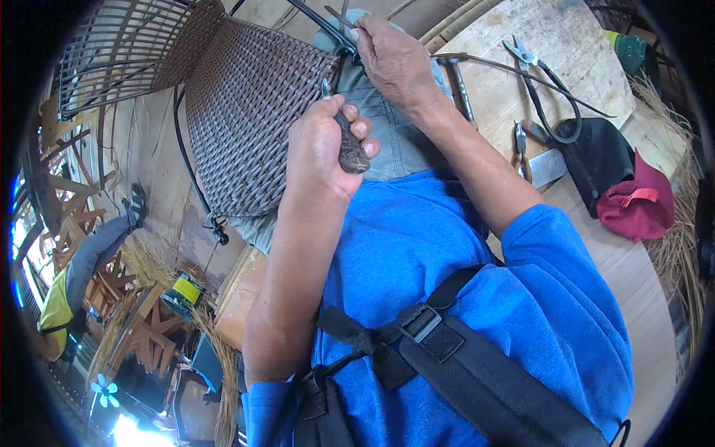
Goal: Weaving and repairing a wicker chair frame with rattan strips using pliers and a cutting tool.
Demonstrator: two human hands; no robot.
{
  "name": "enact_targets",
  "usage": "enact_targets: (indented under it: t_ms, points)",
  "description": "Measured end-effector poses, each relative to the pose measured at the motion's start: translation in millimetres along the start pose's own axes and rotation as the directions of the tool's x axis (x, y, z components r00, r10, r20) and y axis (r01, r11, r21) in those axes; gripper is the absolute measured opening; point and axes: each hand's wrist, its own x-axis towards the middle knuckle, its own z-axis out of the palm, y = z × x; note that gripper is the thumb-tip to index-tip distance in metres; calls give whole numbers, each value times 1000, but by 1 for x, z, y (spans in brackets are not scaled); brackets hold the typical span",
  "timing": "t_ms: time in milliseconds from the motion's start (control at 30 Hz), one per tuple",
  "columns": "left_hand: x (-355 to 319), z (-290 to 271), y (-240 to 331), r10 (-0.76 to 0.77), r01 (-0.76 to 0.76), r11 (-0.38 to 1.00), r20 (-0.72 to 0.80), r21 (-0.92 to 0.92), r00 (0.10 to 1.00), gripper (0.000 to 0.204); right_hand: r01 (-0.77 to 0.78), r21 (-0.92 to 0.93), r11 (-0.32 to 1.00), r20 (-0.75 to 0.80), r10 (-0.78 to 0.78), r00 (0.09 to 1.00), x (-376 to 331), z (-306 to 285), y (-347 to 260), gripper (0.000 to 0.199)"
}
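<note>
Wicker panel (249, 112) under work along one edge

Head view, looking down: dark weave slanting across grey trousers (406, 141), with an openwork section (123, 52) at the upper left and black tubing (316, 13) near the upper edge. Left hand (320, 145) clamped on the dark handle of a hand tool (352, 145), fingers wrapped around it, thumb toward the short metal tip. Tip just beside the panel's edge; cannot tell contact from clearance. Right hand (395, 63) close by, thumb and fingers together on a thin brown strand (340, 16), seemingly running through the grip and trailing out over the pale worktop (581, 45).

Out of use on that side: snips (526, 58) with long dark handles, pliers (520, 138), and a red cap (639, 197) against a black cloth item (592, 156).

Judging by the pose, probably busy with the weave at the edge: tool for opening or pressing strips, strand at the ready. Next move likely calls for steadying the panel against the thighs, easing the tip between strips without splitting any, and lining up the strand's end with the gap. Risk of a slip toward the right hand, given such closeness.
</note>
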Motion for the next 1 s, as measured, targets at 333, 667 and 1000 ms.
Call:
enact_targets:
  t_ms: [333, 667, 1000]
  points:
    - [0, 20, -6, 38, -35, 999, -128, 26, 991, 8, 12, 30, 999, -13, -12, 1000, -1, 1, 3, 12]
    - [3, 25, -5, 41, -31, 997, -134, 77, 990, 5, 26, 30, 999, -8, -26, 1000, 3, 0, 2, 13]
    - [3, 22, 4, 27, 5, 959, -112, 284, 993, 11, 1, 83, 997, 4, -2, 1000, 1, 3, 7, 12]
